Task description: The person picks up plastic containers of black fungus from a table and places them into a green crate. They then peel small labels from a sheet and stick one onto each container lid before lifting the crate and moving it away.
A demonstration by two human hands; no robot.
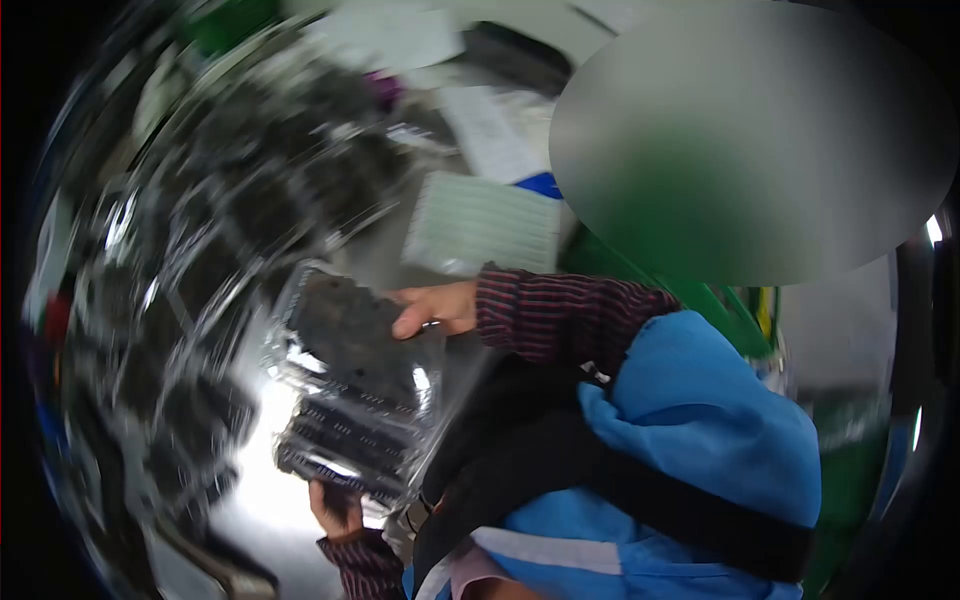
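Note:
A clear plastic pack of dark parts [355,375] is held between my two hands, tilted over a bright, shiny surface. My right hand [435,307] grips its upper right edge, thumb on top and the other fingers partly hidden. At the lower edge, my left hand [338,510] is closed around the corner, some of its fingers hidden under the pack. Rows of small marks run along the black strips in the pack's lower part. What the parts are, I cannot make out.
Many similar clear packs of dark parts [250,200] spread over the left side, blurred. A pale green ridged sheet [483,225] lies beyond my right hand, near white papers [490,135] and a black object [517,58]. A green crate [630,265] stands to the right.

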